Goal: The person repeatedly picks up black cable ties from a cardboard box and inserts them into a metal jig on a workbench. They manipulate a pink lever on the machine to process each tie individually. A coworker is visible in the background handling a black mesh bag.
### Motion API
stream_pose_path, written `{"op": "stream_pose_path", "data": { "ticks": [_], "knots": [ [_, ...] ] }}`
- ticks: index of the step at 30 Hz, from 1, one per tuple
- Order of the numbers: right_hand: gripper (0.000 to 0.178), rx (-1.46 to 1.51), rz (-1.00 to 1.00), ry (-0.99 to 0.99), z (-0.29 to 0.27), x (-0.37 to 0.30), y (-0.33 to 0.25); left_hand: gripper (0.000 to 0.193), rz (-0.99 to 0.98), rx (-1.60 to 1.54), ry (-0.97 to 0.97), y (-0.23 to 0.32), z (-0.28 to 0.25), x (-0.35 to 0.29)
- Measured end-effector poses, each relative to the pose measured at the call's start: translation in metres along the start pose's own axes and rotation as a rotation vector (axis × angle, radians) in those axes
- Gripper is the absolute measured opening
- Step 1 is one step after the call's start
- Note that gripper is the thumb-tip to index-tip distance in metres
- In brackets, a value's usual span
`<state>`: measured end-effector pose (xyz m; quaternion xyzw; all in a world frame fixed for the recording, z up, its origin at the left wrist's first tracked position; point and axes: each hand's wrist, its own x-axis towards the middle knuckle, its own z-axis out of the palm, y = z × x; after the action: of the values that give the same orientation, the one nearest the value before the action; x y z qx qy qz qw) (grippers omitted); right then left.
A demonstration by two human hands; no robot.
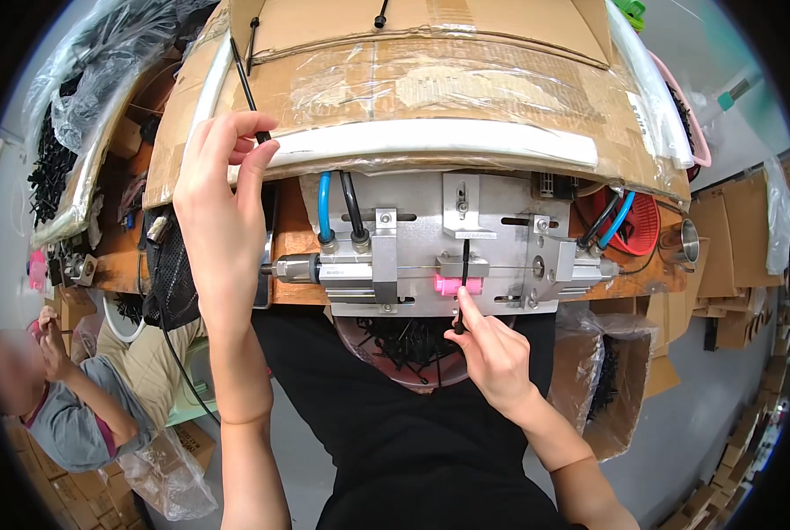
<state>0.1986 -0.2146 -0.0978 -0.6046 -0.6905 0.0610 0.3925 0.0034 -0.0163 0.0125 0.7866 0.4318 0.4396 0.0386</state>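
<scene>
My left hand (223,185), raised over the front edge of the cardboard, pinches the end of a thin black rod (245,86) that points up and away. Low in front of me, my right hand (498,360) has thumb and fingers closed on the near end of a second black rod (465,261). That rod lies across a small metal block with a pink piece (444,283). Its far end reaches the upright metal bracket (462,205) on the metal fixture (421,200). The index finger rests along the rod, beside the pink piece.
Metal cylinders (349,281) with blue and black hoses flank the fixture. Below it sits a bowl (430,382) of black rods. Cardboard (368,84) with more rods covers the far side. A red basket (639,221) stands right; a seated person (86,402) is at left.
</scene>
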Motion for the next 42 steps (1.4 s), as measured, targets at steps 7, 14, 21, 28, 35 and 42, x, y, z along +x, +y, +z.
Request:
{"op": "stream_pose_path", "data": {
  "ticks": [7, 14, 21, 28, 35, 42],
  "knots": [
    [0.064, -0.018, 0.036, -0.045, -0.009, 0.004, 0.000, 0.065, -0.005, -0.103, -0.089, 0.046, 0.009, -0.054],
    [0.062, 0.001, 0.189, 0.014, -0.048, 0.003, -0.010, 0.068, 0.212, 0.059, -0.519, 0.098, 0.045, -0.149],
    [0.057, 0.064, 0.272, 0.038, -0.058, -0.003, -0.007, 0.075, 0.188, 0.091, -0.618, 0.108, 0.053, -0.146],
    [0.055, 0.104, 0.257, 0.051, -0.056, -0.004, -0.006, 0.072, 0.204, 0.172, -0.628, 0.109, 0.053, -0.147],
    [0.049, 0.025, 0.078, 0.026, -0.069, 0.020, -0.006, 0.073, 0.178, 0.115, -0.668, 0.110, 0.050, -0.144],
    [0.021, -0.245, -0.481, 0.146, -0.073, 0.214, 0.029, 0.065, 0.107, -0.116, -0.532, 0.106, 0.033, -0.142]
  ]
}}
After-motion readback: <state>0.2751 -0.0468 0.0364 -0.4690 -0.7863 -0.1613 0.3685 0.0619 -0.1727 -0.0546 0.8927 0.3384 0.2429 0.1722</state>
